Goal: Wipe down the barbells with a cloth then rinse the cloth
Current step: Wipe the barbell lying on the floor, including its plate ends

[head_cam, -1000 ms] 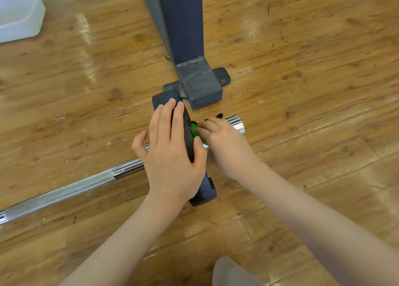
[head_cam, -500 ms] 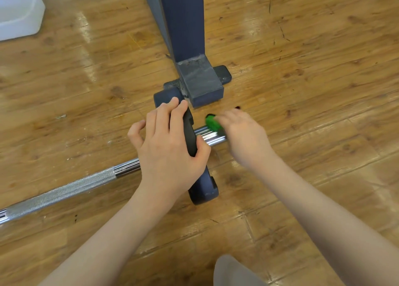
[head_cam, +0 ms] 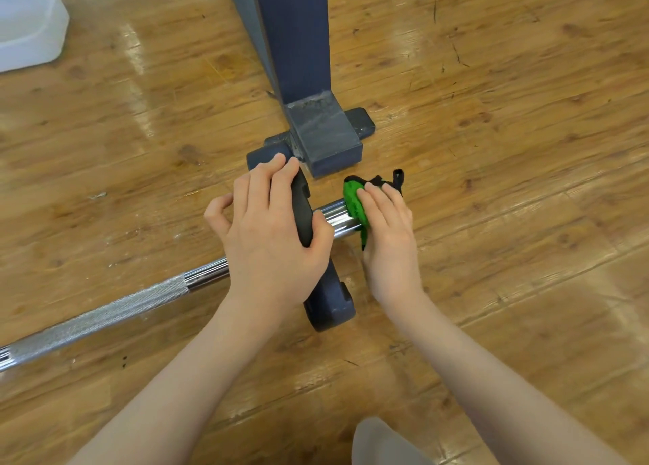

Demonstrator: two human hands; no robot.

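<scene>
Head view: glossy, scuffed wooden floor throughout. Dark rack post at 12 o'clock, white tub at 10. Centre: left hand gripping dark weight plate; right hand clamping green cloth around chrome barbell end.

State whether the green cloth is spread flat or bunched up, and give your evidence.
Bunched up. The green cloth is wrapped over the end of the barbell, gripped by the right hand.
</scene>
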